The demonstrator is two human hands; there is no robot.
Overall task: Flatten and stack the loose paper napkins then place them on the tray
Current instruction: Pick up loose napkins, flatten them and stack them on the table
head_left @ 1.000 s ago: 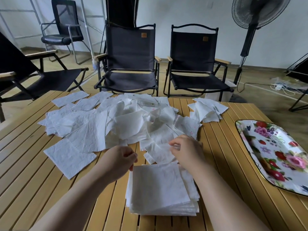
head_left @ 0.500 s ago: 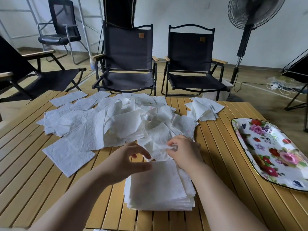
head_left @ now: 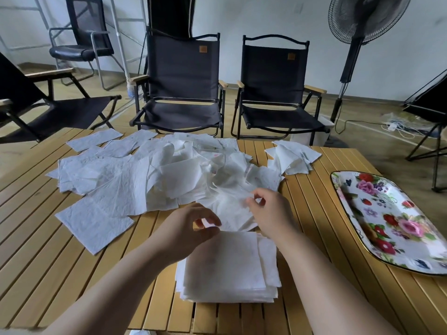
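Pinching the far edge of a crumpled napkin (head_left: 227, 209) between thumb and forefinger, the right hand (head_left: 269, 212) hovers just past the stack of flattened napkins (head_left: 229, 267), its other fingers curled loosely underneath. The left hand (head_left: 188, 229) is at the napkin's near corner, with thumb and forefinger curved towards each other. They seem to nip that corner, though motion blur makes the contact hard to confirm. The napkin hangs between the two hands, rumpled and not yet laid flat, above the gap between the stack and the heap of loose napkins (head_left: 135, 182).

The stack lies squared on the slatted wooden table (head_left: 60, 262), close to the near edge and between the person's forearms; its top sheets are slightly offset to the right. The heap spreads across the middle and left of the table, some sheets flat and overlapping, others creased and standing up. A smaller cluster of napkins (head_left: 294, 157) lies apart, near the far right edge.

The floral tray (head_left: 348, 209) rests on the right side of the table, well apart from the stack, with no napkins on it.

Beyond the table stand two black folding chairs (head_left: 183, 81), side by side and facing the camera, and a pedestal fan (head_left: 362, 20) stands to their right by the wall.
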